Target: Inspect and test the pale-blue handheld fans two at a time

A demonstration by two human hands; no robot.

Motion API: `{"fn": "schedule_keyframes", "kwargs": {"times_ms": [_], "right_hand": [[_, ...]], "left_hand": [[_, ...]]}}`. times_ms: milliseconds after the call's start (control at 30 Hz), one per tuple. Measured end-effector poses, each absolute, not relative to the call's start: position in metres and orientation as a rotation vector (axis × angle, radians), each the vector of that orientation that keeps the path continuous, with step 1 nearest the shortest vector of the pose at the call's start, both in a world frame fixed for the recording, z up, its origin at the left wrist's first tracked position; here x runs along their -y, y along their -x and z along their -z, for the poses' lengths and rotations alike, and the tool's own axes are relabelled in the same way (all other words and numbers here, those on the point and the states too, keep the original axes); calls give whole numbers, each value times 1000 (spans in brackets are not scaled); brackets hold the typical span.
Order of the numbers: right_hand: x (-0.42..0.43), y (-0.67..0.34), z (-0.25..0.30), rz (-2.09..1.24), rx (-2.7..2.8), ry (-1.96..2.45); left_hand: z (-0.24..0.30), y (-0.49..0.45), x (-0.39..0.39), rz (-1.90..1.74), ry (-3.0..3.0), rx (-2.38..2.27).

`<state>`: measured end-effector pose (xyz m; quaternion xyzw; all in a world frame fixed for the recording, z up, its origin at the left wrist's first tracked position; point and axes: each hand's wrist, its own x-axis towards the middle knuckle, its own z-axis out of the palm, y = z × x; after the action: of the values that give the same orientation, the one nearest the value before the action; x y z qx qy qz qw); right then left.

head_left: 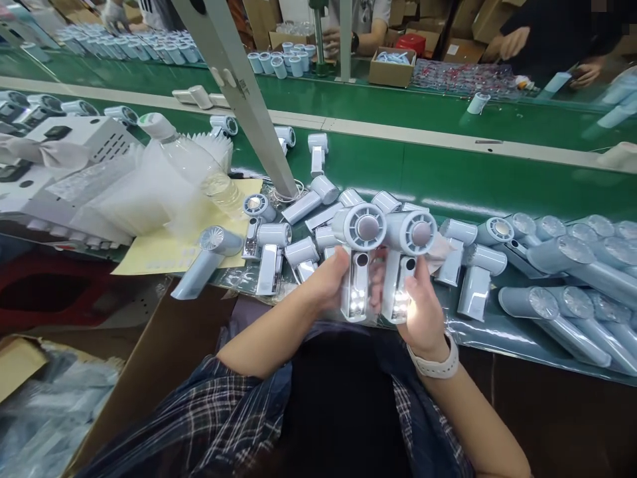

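Two light-blue handheld fans are held upright side by side in front of my chest, their shiny handle faces turned to me. My left hand [329, 282] is closed around the handle of the left handheld fan [356, 285]. My right hand [424, 309] grips the right handheld fan [398, 292], its thumb on the handle's edge; a pale band is on that wrist. The two fan heads touch or nearly touch. Just beyond lie several loose fans, such as one fan [271, 265] with its mirror-like handle facing up.
Rows of wrapped fans [552, 325] lie on the right. At left are a yellow sheet [144, 255], a plastic bottle [186, 156] and a white machine [64, 166]. A slanted metal post [243, 93] rises before the green conveyor belt [398, 166]. Co-workers sit across it.
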<state>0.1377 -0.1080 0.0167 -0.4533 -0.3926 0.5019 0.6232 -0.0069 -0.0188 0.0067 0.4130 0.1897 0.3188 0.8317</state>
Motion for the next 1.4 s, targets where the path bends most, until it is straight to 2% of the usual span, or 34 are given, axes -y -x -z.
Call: {"fn": "schedule_keyframes", "kwargs": {"times_ms": [100, 233, 300, 433, 500, 567, 767, 833, 900, 1133, 1300, 1400], "right_hand": [[107, -154, -24, -963, 1179, 1275], [94, -221, -16, -251, 1238, 1706], [84, -249, -8, -25, 1355, 1723], [78, -249, -18, 198, 1331, 1648], [85, -231, -40, 146, 1255, 1529], [89, -214, -66, -85, 1312, 1347], [65, -210, -105, -1211, 1600, 1148], [57, -212, -104, -1426, 1609, 1161], [55, -207, -100, -1430, 1692, 1157], [63, -178, -94, -955, 1740, 1335], [59, -200, -94, -1082, 1914, 1149], [64, -202, -91, -1084, 1963, 1180]], "left_hand": [[-8, 9, 19, -642, -742, -332], [-14, 20, 18, -663, -688, -342], [-16, 23, 19, -630, -681, -334], [-12, 22, 22, -506, -658, -297], [-10, 18, 24, -444, -642, -295], [-9, 13, 28, -400, -654, -289], [-5, 8, 41, -221, -719, -278], [-3, 10, 42, -178, -729, -281], [-2, 12, 44, -173, -737, -292], [0, 11, 48, -285, -719, -445], [4, 11, 47, -175, -682, -269], [7, 13, 46, -149, -682, -274]]}}
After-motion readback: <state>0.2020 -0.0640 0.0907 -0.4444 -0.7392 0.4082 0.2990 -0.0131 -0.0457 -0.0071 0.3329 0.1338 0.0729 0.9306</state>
